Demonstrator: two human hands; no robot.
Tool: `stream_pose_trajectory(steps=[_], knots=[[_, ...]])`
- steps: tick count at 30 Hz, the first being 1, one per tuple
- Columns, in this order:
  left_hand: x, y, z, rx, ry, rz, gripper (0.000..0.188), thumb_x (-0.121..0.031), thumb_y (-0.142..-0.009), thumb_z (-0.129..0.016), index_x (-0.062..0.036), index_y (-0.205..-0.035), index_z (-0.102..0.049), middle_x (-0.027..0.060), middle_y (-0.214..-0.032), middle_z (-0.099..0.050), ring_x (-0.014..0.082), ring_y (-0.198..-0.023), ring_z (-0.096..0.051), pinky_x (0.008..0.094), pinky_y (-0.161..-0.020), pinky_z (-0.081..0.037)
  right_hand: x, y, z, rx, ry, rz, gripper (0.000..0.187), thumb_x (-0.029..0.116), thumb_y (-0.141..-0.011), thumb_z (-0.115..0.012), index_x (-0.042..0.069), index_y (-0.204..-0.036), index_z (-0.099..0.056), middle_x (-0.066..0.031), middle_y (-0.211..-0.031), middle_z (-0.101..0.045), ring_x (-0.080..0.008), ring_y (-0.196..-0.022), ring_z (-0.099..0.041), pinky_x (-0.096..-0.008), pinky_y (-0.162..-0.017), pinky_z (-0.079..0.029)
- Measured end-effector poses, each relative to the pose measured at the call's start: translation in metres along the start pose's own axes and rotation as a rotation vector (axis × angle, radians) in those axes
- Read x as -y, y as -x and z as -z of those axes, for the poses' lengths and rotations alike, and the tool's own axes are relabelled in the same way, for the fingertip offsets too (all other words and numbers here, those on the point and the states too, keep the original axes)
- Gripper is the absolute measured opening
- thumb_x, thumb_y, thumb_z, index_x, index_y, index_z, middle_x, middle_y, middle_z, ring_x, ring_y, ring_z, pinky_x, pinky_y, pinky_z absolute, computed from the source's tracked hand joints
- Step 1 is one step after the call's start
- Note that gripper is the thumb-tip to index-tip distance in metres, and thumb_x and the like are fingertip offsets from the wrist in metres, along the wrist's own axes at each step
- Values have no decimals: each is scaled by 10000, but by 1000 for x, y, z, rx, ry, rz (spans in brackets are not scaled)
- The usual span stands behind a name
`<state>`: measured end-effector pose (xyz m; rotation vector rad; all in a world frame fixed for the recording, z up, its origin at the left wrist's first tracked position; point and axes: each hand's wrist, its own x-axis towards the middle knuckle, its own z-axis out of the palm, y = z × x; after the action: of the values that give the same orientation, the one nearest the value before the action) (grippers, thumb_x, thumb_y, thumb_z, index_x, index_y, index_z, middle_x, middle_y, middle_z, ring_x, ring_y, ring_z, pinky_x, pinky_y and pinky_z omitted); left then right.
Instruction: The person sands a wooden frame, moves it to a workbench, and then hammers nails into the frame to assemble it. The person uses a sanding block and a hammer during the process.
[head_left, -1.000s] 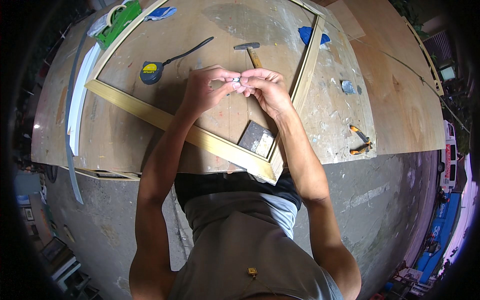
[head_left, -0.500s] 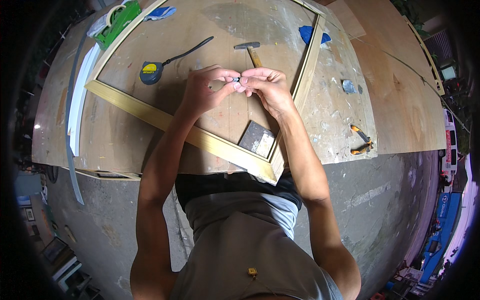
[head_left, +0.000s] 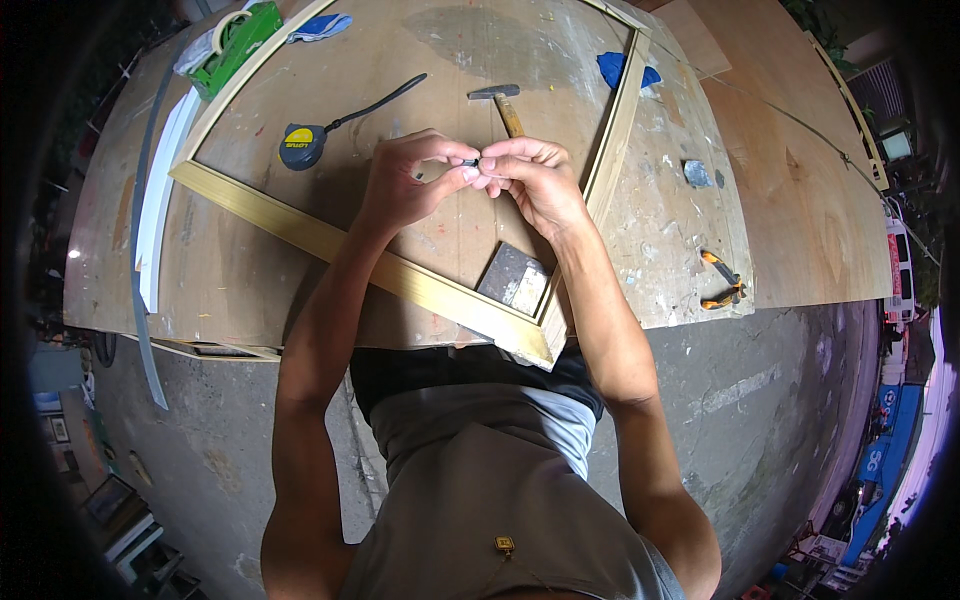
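Note:
My left hand (head_left: 410, 180) and my right hand (head_left: 536, 180) meet above the worktable, thumbs and fingers pinched together. Between the fingertips of both is a small dark piece (head_left: 471, 162), too small to name. Just beyond my right hand lies a hammer (head_left: 508, 112) with a wooden handle, its lower end hidden behind the fingers. A wooden frame (head_left: 270, 225) lies under my forearms, one corner pointing toward me. Inside that corner rests a dark, paint-smeared square plate (head_left: 514, 277). Left of my left hand sits a black and yellow tape measure (head_left: 301, 146) with a dark strap.
Orange-handled pliers (head_left: 722, 280) lie on the table (head_left: 650, 270) at the right, near a small grey block (head_left: 697, 173). A blue cloth (head_left: 645, 76) is by the frame's right side. At the far left are a green tape dispenser (head_left: 236, 50) and white strips (head_left: 163, 200).
Both hands stay almost in place, with only slight finger movement around the small dark piece. Nothing on the table has visibly shifted.

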<state>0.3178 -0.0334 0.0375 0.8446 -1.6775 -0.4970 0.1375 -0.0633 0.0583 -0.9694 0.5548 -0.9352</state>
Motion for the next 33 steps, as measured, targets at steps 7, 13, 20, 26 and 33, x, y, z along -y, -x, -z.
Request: stream_pose_trajectory(steps=[7, 13, 20, 26, 33], knots=[[5, 1, -1, -18, 57, -16, 161, -22, -710, -692, -19, -869, -662, 96, -800, -662, 140, -751, -635, 259, -686, -502, -1, 0, 1, 13, -1, 3, 85, -70, -764, -611, -68, -847, -631, -167, -762, -653, -209, -657, -652, -250, -539, -493], [7, 2, -1, -22, 68, -12, 158, -18, -709, -691, -20, -865, -661, 93, -796, -662, 139, -749, -635, 262, -686, -501, -2, -1, 0, 3, 2, 19, 86, -62, -771, -602, -67, -853, -628, -157, -754, -653, -198, -648, -647, -251, -540, -493], [0, 0, -2, -27, 44, -16, 149, -7, -707, -692, -24, -851, -660, 94, -785, -662, 143, -722, -637, 259, -670, -496, -5, -1, -3, -28, 123, 105, 95, -75, -765, -573, -68, -847, -619, -146, -737, -649, -180, -631, -641, -244, -532, -487], [3, 1, -2, -41, 46, -16, 147, -26, -708, -691, -25, -851, -659, 93, -784, -660, 139, -728, -632, 258, -667, -488, -7, 0, -7, -68, 73, 111, 102, -80, -765, -557, -74, -849, -615, -135, -718, -644, -159, -614, -632, -221, -508, -469], [2, -1, 0, -43, -1, 122, 170, -39, -711, -688, -35, -879, -657, 81, -793, -654, 133, -737, -622, 252, -676, -478, -18, -13, 1, -162, 192, 138, 96, -49, -769, -555, -46, -825, -634, -85, -691, -633, -101, -546, -566, -204, -498, -435]])
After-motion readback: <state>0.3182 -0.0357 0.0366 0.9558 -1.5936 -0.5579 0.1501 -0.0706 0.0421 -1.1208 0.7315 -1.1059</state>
